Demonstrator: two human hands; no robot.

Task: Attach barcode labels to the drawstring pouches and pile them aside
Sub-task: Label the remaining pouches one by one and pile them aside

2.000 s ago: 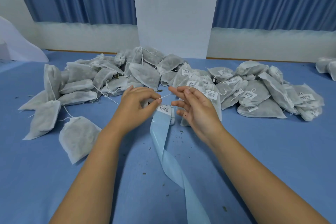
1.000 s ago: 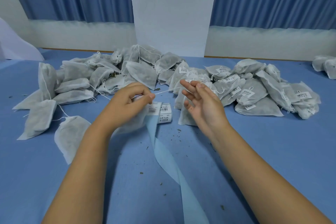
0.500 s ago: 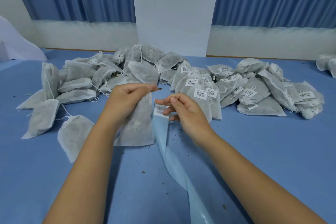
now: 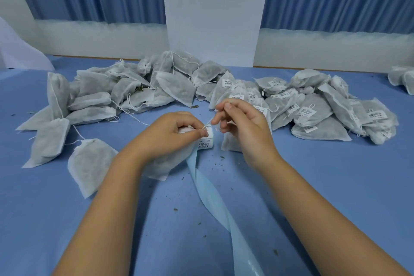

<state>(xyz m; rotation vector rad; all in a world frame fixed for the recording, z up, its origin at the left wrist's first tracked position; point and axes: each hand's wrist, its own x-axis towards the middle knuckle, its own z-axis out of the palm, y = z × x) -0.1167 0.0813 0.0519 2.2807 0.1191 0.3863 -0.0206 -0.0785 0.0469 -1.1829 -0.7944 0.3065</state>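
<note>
My left hand (image 4: 172, 134) grips the neck of a white drawstring pouch (image 4: 163, 168) at the table's middle, thumb pressed against a barcode label (image 4: 209, 130). My right hand (image 4: 242, 123) pinches the pouch's white drawstring (image 4: 207, 123) just to the right and holds it taut. A roll of barcode labels (image 4: 205, 143) lies under my hands, and its pale blue backing strip (image 4: 215, 199) trails toward me. Unlabelled pouches (image 4: 94, 98) are heaped at the back left. Labelled pouches (image 4: 313, 107) are piled at the back right.
The table is covered in blue cloth (image 4: 336, 186) with dark crumbs scattered near the strip. One loose pouch (image 4: 89, 163) lies left of my left forearm. A white pillar (image 4: 211, 13) and blue curtains stand behind the table. More pouches (image 4: 403, 78) sit at the far right edge.
My right hand has let go of the label strip end and moved up to pinch the drawstring. My left hand has lowered the pouch onto the table, and a label is now at its neck.
</note>
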